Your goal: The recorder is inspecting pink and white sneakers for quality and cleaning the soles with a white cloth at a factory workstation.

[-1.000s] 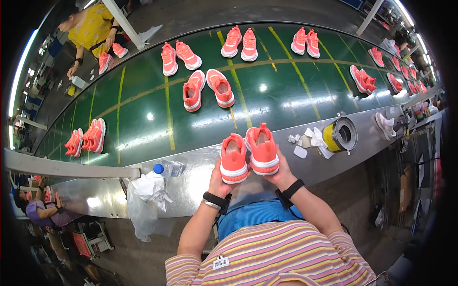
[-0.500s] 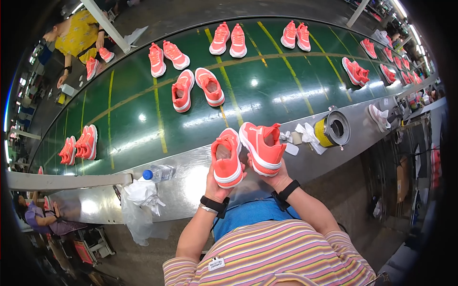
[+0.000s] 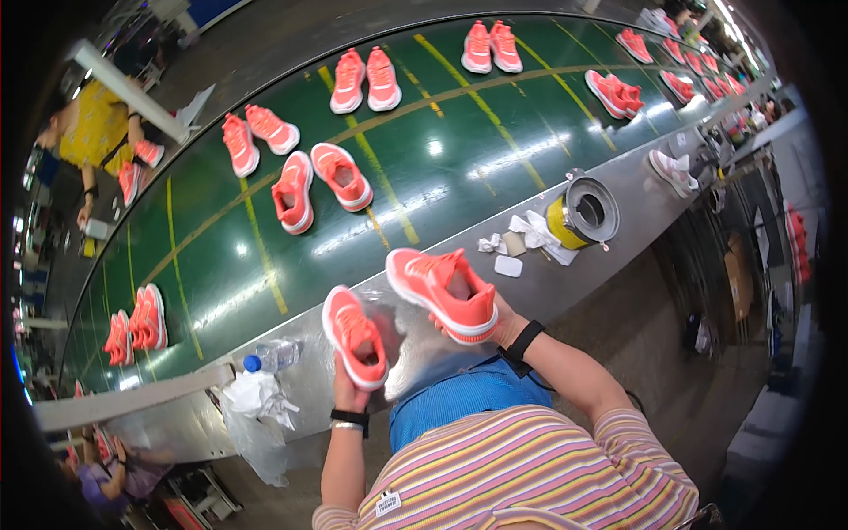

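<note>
Holding one coral-pink sneaker in each hand, the person stood at the steel edge [image 3: 618, 177] of a green conveyor belt [image 3: 442, 177]. The left hand [image 3: 346, 389] was closed around the heel end of the left sneaker [image 3: 353, 336], gripping from below, toe pointing away toward the belt, white sole edge visible along its near side. The right hand [image 3: 495, 322] was wrapped under the right sneaker [image 3: 442, 291], fingers mostly hidden behind the shoe, so how tightly it closed could not be told beyond that it carried the shoe; this sneaker was tilted, opening facing up and toward the camera. The two held sneakers were close but apart, both above the steel edge, just in front of the person's blue apron [image 3: 459, 397]. Each wrist wore a black band. On the belt lay a loose pair of matching sneakers [image 3: 318, 181], with more pairs spaced further along it. On the steel edge sat a yellow tape roll [image 3: 579, 212], with crumpled white paper [image 3: 530, 231] beside it, and a clear plastic bottle with a blue cap [image 3: 274, 356] to the left, near a hanging plastic bag [image 3: 252, 406]. Another person in a yellow top [image 3: 97, 132] stood across the belt at far left.
</note>
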Demonstrator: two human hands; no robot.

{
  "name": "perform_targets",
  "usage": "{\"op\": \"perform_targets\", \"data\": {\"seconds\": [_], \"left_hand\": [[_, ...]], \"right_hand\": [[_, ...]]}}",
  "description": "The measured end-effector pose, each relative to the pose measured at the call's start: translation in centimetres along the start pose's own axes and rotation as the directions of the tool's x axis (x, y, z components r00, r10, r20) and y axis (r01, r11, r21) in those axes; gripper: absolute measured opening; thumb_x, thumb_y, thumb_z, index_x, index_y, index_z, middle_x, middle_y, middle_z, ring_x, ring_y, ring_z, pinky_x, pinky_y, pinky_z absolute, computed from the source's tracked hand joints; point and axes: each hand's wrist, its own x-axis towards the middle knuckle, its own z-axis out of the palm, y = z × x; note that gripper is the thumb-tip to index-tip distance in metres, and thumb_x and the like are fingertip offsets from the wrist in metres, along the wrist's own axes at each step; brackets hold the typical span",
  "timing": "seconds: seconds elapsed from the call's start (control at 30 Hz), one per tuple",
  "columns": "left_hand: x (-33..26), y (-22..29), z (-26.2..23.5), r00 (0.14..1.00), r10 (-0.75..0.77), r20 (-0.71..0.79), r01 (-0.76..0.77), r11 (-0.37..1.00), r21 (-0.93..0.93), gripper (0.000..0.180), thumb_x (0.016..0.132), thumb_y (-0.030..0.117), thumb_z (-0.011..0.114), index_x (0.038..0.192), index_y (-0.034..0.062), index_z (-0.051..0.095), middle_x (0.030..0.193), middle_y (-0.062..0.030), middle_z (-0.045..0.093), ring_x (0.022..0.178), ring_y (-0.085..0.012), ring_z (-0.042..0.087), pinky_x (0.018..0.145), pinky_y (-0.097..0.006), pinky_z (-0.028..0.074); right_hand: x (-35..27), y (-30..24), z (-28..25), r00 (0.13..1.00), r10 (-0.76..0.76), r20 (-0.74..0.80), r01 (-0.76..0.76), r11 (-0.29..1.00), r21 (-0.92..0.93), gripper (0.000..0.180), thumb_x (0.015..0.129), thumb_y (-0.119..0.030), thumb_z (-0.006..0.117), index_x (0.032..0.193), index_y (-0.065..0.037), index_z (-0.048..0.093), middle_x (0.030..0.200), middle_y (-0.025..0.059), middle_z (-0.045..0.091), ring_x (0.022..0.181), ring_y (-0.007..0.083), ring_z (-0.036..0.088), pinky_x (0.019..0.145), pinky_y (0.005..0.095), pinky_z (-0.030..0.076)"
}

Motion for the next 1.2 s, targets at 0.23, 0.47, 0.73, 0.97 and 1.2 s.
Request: {"op": "perform_targets", "data": {"seconds": [0.23,0.47,0.73,0.97,1.2], "left_hand": [[-5.1,5.0,6.4,0.726,0.597,0.342,-0.440,0.020,0.898,0.068,0.078,0.022,0.068,0.131,-0.0035,0.034,0.133,-0.0153,0.037,0.121,-0.0274,0.038,0.101,-0.038,0.030],[-1.9,2.7,19.3,0.560,-0.253,0.788,-0.818,-0.316,0.480,0.071,0.056,0.027,0.081,0.114,0.0027,0.049,0.103,-0.0142,0.056,0.097,-0.0340,0.053,0.085,-0.039,0.044],[3.0,1.3,17.7,0.910,0.228,0.346,-0.278,-0.284,0.918,0.056,0.065,0.032,0.077,0.099,-0.0026,0.049,0.092,-0.0204,0.056,0.090,-0.0364,0.053,0.077,-0.040,0.044],[7.3,-1.6,16.2,0.902,0.309,0.302,-0.159,-0.414,0.896,0.057,0.065,0.034,0.075,0.095,-0.0056,0.047,0.093,-0.0222,0.050,0.089,-0.0375,0.050,0.081,-0.041,0.041],[7.5,-1.0,16.0,0.913,0.284,0.292,-0.166,-0.396,0.903,0.058,0.066,0.034,0.075,0.097,-0.0062,0.047,0.093,-0.0224,0.050,0.090,-0.0370,0.050,0.081,-0.041,0.041]], "right_hand": [[-0.9,-2.1,0.0,0.884,0.423,-0.201,-0.459,0.867,-0.193,0.043,0.092,-0.035,0.048,0.120,-0.003,0.048,0.109,0.0143,0.059,0.091,0.0214,0.063,0.079,0.0345,0.053],[1.9,-2.2,-0.8,0.821,0.440,-0.363,-0.569,0.673,-0.472,0.037,0.091,-0.036,0.049,0.109,-0.005,0.055,0.098,0.0045,0.064,0.081,0.0110,0.063,0.070,0.0279,0.053],[-1.0,-10.0,-7.1,0.520,-0.852,0.063,-0.368,-0.290,-0.883,0.024,0.068,-0.020,0.074,0.084,-0.007,0.061,0.077,0.0067,0.056,0.072,0.0226,0.055,0.064,0.0340,0.044],[0.0,-9.4,-8.4,0.521,-0.828,0.207,-0.316,-0.412,-0.855,0.018,0.067,-0.014,0.073,0.078,-0.006,0.061,0.077,0.0079,0.054,0.072,0.0233,0.053,0.064,0.0356,0.043],[-6.4,-10.5,-3.2,0.482,-0.870,-0.107,0.283,0.270,-0.920,0.014,0.082,0.003,0.058,0.096,0.001,0.060,0.091,0.0029,0.060,0.077,0.0088,0.057,0.069,0.0208,0.045]]}}
